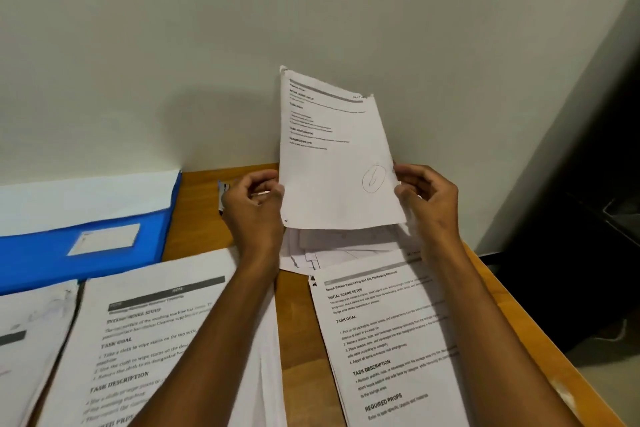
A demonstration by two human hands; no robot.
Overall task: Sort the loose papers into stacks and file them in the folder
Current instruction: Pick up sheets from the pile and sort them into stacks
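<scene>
I hold a printed sheet (332,156) upright above the wooden table (298,308), near the wall. My left hand (254,208) pinches its lower left edge and my right hand (424,199) pinches its lower right edge. The sheet has a pen circle near the bottom. Under it lies a loose pile of papers (339,250). A stack with printed text (384,343) lies to the right of my arms, another stack (152,340) lies to the left, and a third (31,350) sits at the far left. An open blue folder (79,246) lies at the back left.
The pale wall (242,45) rises right behind the table. The table's right edge (512,302) runs diagonally, with a dark area beyond it. A small dark object (223,191) pokes out behind my left hand.
</scene>
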